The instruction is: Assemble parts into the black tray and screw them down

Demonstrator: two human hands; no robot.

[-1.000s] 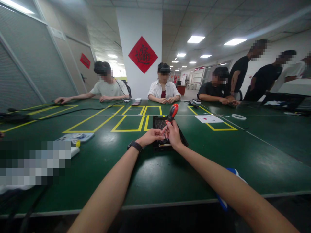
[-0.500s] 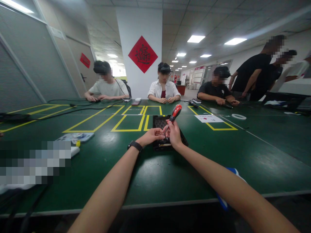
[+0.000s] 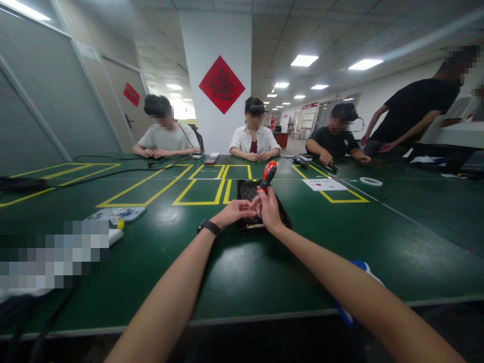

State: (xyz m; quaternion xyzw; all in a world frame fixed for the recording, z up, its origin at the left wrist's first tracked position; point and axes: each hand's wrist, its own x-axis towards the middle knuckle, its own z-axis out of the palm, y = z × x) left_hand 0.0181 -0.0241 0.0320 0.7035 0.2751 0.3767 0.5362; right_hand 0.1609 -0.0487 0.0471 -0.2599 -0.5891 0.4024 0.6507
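My right hand (image 3: 269,212) held the screwdriver (image 3: 268,174) at the lower end of its red-and-black handle, at the centre of the frame. The handle was tilted, butt end up and to the right; the shaft ran down and to the left. The fingers of my left hand (image 3: 236,212) were drawn in narrow near the lower end of the shaft. Whether they gripped the shaft or a small part could not be determined, as the tip was obscured. Both hands were positioned over the black case (image 3: 246,192), which lay on the green tabletop (image 3: 234,287) just below the centre of the frame. A black wristband (image 3: 209,228) was fitted behind the left hand. Right of centre, a white sheet (image 3: 325,184) lay partly over a yellow tape outline (image 3: 348,201); a white ring (image 3: 371,181) lay farther right. Three seated persons (image 3: 264,138) occupied the far side. A standing person (image 3: 419,108) in black leaned over at the upper right.
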